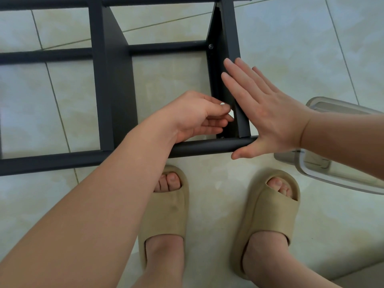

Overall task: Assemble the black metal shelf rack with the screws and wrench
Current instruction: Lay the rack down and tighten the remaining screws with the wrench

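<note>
Black metal rack (116,80) lies on the floor (291,48); stiff, probably weighty, best steadied by its upright (230,38); right hand (268,115) presses there, fingers (241,80) straight; left hand (195,115) pinches something small, likely a screw (223,104), inside the rack.

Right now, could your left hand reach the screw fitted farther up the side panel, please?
Probably yes. The left hand, pinching a small pale part, is inside the rack beside that side panel, and the screw lies farther along the same inner face with only open space between.
</note>
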`<state>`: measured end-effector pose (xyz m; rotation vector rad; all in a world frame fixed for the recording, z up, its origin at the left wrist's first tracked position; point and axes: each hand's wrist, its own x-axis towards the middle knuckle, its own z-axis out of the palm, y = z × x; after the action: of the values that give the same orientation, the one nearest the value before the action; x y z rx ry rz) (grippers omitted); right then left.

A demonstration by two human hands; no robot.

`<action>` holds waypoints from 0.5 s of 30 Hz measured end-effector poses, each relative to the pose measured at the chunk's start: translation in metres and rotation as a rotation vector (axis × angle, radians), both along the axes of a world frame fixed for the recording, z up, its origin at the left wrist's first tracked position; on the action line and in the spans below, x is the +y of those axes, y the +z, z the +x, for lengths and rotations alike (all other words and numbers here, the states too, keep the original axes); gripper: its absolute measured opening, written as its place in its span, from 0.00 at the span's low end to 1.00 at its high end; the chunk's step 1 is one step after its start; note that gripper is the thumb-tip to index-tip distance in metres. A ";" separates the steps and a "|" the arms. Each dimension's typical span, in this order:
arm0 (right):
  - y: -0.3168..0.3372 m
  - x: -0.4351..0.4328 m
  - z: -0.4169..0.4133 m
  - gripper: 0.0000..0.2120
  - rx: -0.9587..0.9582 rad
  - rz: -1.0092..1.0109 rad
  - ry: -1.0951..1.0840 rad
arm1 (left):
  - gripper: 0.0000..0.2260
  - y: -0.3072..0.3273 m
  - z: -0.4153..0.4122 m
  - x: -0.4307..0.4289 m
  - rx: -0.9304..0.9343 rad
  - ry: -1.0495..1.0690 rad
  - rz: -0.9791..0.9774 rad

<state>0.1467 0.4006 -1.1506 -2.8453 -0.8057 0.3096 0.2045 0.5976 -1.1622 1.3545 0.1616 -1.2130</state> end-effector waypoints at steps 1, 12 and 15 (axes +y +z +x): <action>0.000 0.000 0.000 0.63 0.002 0.000 0.000 | 0.03 0.001 0.000 0.000 -0.001 -0.003 0.002; -0.001 0.000 0.000 0.63 0.004 -0.006 -0.002 | 0.08 0.009 0.000 0.002 -0.193 -0.162 0.066; -0.001 0.000 0.000 0.63 0.000 -0.004 0.000 | 0.08 0.011 0.001 0.003 -0.223 -0.187 0.077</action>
<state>0.1466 0.4008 -1.1513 -2.8491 -0.8063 0.3112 0.2054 0.6010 -1.1512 1.5895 -0.0790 -1.2091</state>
